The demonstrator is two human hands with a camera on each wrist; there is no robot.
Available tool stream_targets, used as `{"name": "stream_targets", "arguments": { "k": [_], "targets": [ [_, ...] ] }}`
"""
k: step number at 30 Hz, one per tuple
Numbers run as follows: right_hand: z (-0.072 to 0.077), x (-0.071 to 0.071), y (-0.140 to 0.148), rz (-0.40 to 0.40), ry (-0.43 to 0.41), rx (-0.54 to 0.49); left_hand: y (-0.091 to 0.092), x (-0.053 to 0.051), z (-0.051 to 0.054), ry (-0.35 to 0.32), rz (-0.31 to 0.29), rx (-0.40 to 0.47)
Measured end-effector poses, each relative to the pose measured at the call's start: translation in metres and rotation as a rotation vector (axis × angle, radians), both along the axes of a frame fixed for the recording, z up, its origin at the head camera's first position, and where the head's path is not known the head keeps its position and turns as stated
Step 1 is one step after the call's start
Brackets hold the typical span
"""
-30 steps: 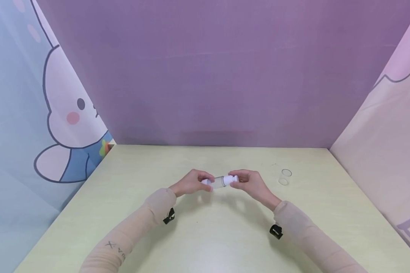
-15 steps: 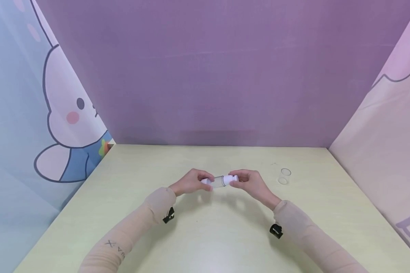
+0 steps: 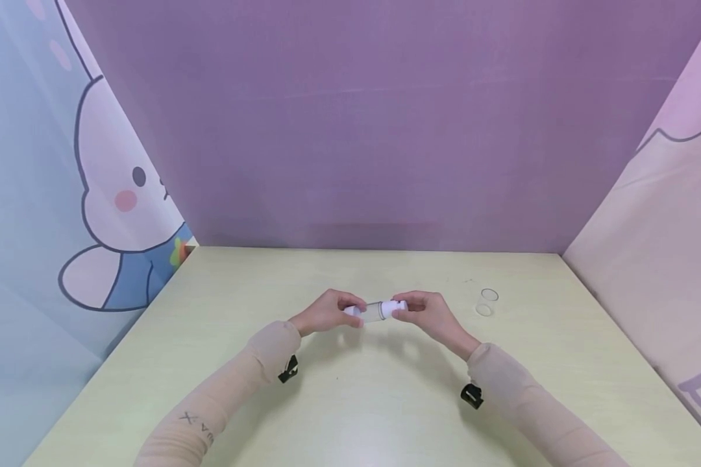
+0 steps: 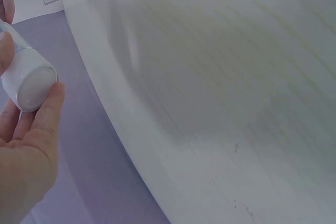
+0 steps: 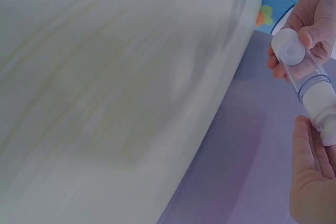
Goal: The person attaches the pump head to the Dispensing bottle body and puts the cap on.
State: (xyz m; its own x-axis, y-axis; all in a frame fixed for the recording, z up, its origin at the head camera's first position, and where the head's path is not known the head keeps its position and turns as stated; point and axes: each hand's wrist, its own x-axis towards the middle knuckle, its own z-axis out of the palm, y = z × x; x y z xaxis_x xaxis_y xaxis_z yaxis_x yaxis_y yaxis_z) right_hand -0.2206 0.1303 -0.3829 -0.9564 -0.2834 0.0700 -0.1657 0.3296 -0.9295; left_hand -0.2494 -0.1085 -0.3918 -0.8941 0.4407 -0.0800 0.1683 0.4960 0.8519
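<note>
A clear pump bottle (image 3: pixel 373 312) with white ends is held on its side above the table, tilted slightly. My left hand (image 3: pixel 324 312) grips its white base end (image 4: pixel 37 88) between thumb and fingers. At the other end, my right hand (image 3: pixel 431 316) pinches the white pump head (image 3: pixel 393 308). In the right wrist view, the see-through barrel (image 5: pixel 300 72) shows a white round piece inside near the base, and a dark ring circles it by the pump collar. To the right of my right hand, a clear open-ended cap (image 3: pixel 487 302) stands on the table, apart from both hands.
The pale wood-grain table (image 3: pixel 350 402) reaches back to a purple panel (image 3: pixel 350 130). Printed cloths hang at the left (image 3: pixel 23 259) and right (image 3: pixel 666 259) sides. Small dark specks mark the tabletop near the clear cap.
</note>
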Motion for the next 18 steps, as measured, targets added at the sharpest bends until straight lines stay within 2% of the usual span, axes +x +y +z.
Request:
{"name": "stream_targets", "arguments": {
  "k": [14,18],
  "targets": [
    [0.0016,0.0006,0.0021,-0.004,-0.003,0.009,0.0035,0.0019,0.0026,-0.014,0.004,-0.004],
    [0.0012,-0.0003,0.003,0.022,-0.001,-0.014,0.0036,0.0012,0.0026,-0.016,0.009,0.0]
  ]
}}
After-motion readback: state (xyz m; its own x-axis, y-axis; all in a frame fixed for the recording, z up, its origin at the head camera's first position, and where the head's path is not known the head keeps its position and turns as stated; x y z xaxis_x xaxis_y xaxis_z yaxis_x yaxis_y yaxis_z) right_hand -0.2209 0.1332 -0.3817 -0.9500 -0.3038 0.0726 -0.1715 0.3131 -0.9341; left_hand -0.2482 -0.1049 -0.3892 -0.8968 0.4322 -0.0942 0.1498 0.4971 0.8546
